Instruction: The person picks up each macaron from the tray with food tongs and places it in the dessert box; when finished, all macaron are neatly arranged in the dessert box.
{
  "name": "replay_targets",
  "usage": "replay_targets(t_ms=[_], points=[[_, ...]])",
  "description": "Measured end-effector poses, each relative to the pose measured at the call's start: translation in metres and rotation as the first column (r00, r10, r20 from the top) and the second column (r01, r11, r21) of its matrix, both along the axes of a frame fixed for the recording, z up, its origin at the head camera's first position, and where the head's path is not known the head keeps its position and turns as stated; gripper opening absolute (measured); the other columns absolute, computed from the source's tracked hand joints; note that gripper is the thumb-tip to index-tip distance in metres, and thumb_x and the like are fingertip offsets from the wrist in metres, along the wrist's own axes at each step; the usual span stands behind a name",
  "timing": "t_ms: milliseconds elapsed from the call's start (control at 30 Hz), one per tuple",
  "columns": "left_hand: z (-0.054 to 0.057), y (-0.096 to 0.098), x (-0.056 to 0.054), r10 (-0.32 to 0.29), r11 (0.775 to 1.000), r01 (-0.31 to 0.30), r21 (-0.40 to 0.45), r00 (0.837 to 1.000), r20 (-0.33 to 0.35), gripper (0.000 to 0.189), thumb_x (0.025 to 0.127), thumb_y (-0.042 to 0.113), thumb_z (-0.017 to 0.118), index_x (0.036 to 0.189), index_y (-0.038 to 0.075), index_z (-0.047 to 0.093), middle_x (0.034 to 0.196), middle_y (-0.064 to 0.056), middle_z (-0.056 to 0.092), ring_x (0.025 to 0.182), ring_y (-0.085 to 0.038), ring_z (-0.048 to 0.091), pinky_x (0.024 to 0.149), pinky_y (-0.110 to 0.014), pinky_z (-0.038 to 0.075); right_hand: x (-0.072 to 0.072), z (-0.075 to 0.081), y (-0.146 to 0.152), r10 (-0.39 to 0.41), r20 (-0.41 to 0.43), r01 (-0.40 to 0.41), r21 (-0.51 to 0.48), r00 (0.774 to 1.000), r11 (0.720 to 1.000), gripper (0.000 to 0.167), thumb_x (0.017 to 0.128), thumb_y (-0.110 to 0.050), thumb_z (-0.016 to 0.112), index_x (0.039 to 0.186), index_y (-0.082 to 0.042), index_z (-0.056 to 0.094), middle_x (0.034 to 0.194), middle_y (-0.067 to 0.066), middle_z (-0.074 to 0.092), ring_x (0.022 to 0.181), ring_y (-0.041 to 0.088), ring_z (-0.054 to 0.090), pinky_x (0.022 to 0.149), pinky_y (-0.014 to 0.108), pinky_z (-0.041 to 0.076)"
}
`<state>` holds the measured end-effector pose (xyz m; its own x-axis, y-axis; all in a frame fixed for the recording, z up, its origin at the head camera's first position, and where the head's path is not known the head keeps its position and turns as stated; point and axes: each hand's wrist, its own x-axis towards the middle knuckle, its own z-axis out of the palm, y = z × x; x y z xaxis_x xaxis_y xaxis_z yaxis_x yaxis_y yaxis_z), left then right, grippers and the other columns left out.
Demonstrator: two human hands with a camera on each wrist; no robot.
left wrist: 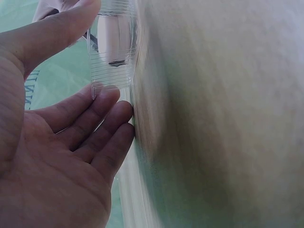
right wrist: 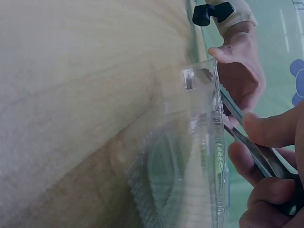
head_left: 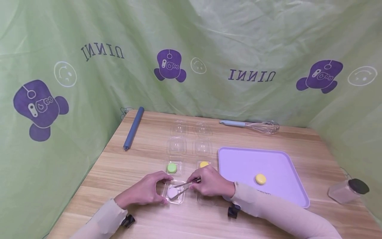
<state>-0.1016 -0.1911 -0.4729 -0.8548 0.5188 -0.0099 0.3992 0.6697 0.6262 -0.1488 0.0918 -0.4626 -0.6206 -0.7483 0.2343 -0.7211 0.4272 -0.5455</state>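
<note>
My right hand [head_left: 208, 181] grips metal tongs [head_left: 188, 183], their tips on either side of a pale pink macaron [head_left: 172, 193]. That macaron sits in the base of a clear plastic box [head_left: 181, 200]. My left hand [head_left: 147, 189] holds the left side of this box between thumb and fingertips, as the left wrist view shows with the thumb [left wrist: 66, 29] on one edge. Behind it, a green macaron [head_left: 171, 168] rests in another clear box. A yellow macaron [head_left: 204, 164] in a further box is partly hidden by my right hand. In the right wrist view, clear plastic hides the tong tips.
A purple tray [head_left: 286, 166] with one yellow macaron [head_left: 260, 179] lies at the right. Clear domed lids [head_left: 176, 145] stand up behind the boxes. Farther out are a blue rolling pin [head_left: 134, 128], a whisk [head_left: 253, 125] and a black-lidded jar [head_left: 346, 191].
</note>
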Motion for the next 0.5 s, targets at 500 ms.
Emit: replay_targets(t_ms=[500], points=[[0.0000,-0.0007,-0.0006,-0.001,1.000,0.001,-0.004,1.000,-0.004,0.075,0.066,0.035,0.092,0.132,0.015,0.063,0.129,0.005,0.067,0.121,-0.019,0.064,0.110,-0.049,0.051,-0.0015,0.0010,0.0001,0.028,-0.024,-0.027,0.045,0.999,0.999,0.017,0.080,-0.018,0.083,0.096,-0.015,0.080,0.080,-0.008,0.076,0.057,-0.011,0.047,0.050,0.006,0.040]])
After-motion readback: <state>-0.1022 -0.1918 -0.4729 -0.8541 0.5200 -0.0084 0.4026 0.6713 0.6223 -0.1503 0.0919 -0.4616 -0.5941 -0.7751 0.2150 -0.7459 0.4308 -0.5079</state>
